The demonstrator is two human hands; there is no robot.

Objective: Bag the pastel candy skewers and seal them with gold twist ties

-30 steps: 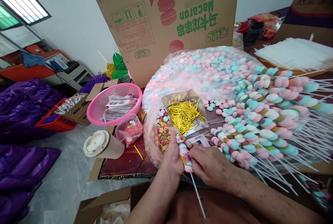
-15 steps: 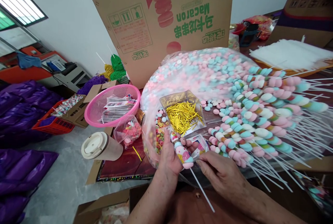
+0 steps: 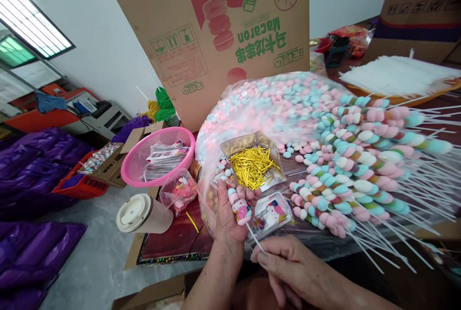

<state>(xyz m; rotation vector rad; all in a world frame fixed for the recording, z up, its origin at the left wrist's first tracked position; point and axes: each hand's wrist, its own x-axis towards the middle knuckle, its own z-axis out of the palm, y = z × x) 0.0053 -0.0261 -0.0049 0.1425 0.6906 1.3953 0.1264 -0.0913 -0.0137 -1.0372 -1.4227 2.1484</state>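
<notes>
A marshmallow skewer point(image 3: 240, 208) in pink, blue and white rests tilted across my left hand point(image 3: 227, 221), whose thumb and fingers close around the candy part. A printed clear sleeve appears to cover its lower end. My right hand point(image 3: 293, 262) pinches the white stick just below the candy. Beyond the hands lies a stack of printed clear bags point(image 3: 275, 211). Gold twist ties point(image 3: 252, 163) fill an open tray right behind my left fingertips. To the right, many finished skewers point(image 3: 363, 161) are heaped with their sticks pointing right.
A large clear bag of loose marshmallows point(image 3: 273, 103) spreads behind the tray, with a cardboard box point(image 3: 216, 36) standing at its back. On the left are a pink basket point(image 3: 158, 182) of printed bags, a lidded cup point(image 3: 146, 214) and a small candy bag point(image 3: 183, 187). White sticks point(image 3: 399, 77) lie far right.
My right hand has moved from the printed bags beside the candy down to the stick and now pinches it. The skewer has shifted slightly left with my left hand.
</notes>
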